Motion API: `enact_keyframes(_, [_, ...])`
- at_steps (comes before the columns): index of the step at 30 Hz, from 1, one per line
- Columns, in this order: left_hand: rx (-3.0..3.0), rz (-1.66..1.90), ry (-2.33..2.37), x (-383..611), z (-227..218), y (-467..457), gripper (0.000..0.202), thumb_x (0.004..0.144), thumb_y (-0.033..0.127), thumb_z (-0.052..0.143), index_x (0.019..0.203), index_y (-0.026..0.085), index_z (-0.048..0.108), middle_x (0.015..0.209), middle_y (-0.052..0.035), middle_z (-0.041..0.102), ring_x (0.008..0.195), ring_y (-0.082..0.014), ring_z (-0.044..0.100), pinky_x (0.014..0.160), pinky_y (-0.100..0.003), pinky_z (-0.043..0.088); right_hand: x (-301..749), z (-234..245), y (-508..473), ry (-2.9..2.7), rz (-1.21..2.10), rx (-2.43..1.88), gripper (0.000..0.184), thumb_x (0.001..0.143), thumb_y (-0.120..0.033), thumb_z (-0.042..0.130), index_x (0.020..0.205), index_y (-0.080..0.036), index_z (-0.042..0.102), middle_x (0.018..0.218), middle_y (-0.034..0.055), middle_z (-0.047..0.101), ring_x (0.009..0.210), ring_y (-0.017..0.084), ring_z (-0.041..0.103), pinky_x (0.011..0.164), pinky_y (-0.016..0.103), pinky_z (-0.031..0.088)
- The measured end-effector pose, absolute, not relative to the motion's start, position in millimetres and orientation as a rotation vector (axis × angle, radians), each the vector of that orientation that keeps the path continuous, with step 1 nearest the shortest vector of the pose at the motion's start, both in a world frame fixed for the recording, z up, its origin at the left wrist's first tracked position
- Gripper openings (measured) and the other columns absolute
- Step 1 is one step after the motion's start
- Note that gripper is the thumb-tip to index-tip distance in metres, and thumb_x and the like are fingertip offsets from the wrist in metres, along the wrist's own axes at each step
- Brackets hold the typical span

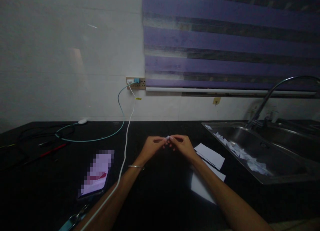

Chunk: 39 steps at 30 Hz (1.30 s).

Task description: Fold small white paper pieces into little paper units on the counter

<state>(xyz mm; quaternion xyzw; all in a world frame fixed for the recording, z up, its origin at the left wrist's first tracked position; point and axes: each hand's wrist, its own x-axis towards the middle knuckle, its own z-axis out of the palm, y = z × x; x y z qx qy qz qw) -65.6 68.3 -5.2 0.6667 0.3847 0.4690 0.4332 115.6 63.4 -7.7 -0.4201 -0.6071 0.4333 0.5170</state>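
Above the middle of the dark counter [155, 191], my left hand [153, 146] and my right hand [183, 145] meet at the fingertips. Between them they pinch a small piece of white paper [168, 137], apparently folded; most of it is hidden by the fingers. Both hands are closed on it. White paper sheets [211, 155] lie beside my right forearm, some partly beneath it. Farther right, many small folded white paper pieces [240, 151] are strewn along the left rim of the steel sink [260, 179].
A phone [96, 174] with a lit screen lies left of my left forearm. A white cable [126, 137] runs from the wall socket [136, 83] across that forearm. Dark cords and a teal cable [95, 140] lie at left. A curved faucet [266, 97] rises behind the sink.
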Motion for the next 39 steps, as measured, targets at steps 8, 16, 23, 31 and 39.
enact_keyframes(8, [1.41,1.247,0.899,-64.1,-8.9,74.6,0.04,0.066,0.029,0.078,0.1,0.009,0.071,0.079,-0.0088,0.073,0.056,-0.0117,0.06,0.045,-0.019,0.041,113.6,-16.1,70.1,-1.249,1.045,-1.002,0.036,0.064,-0.042,0.08,0.087,-0.014,0.074,0.077,0.0078,0.074,0.069,0.02,0.069,0.066,0.032,0.057])
enact_keyframes(16, [1.342,1.297,0.957,-60.4,-9.3,73.8,0.028,0.066,0.027,0.079,0.087,0.009,0.073,0.072,-0.0074,0.072,0.047,-0.0088,0.055,0.045,-0.02,0.042,109.3,-16.6,67.7,-1.225,1.036,-0.987,0.041,0.065,-0.037,0.079,0.097,-0.012,0.071,0.074,0.0083,0.074,0.066,0.021,0.069,0.063,0.031,0.054])
enact_keyframes(23, [1.364,1.314,0.891,-58.3,-5.8,68.5,0.035,0.067,0.031,0.079,0.094,0.009,0.074,0.076,-0.0085,0.073,0.054,-0.0108,0.058,0.048,-0.02,0.043,105.1,-17.8,67.1,-1.079,1.088,-0.926,0.036,0.06,-0.037,0.083,0.086,-0.015,0.074,0.08,0.0086,0.075,0.076,0.023,0.071,0.076,0.036,0.056])
enact_keyframes(31, [1.45,1.36,0.907,-65.2,-10.0,73.7,0.039,0.072,0.037,0.075,0.101,0.011,0.075,0.072,-0.0068,0.073,0.049,-0.0098,0.054,0.048,-0.021,0.04,106.0,-15.5,63.7,-1.104,1.135,-0.87,0.035,0.061,-0.032,0.083,0.09,-0.015,0.074,0.083,0.0085,0.075,0.08,0.024,0.071,0.08,0.038,0.056])
enact_keyframes(39, [1.57,1.529,0.976,-58.4,-6.5,66.9,0.014,0.073,0.022,0.07,0.084,0.016,0.077,0.087,-0.0082,0.075,0.084,-0.0216,0.069,0.079,-0.032,0.053,102.0,-15.5,65.4,-1.028,1.157,-0.852,0.03,0.057,-0.03,0.084,0.083,-0.016,0.076,0.082,0.0076,0.075,0.08,0.023,0.07,0.082,0.039,0.057])
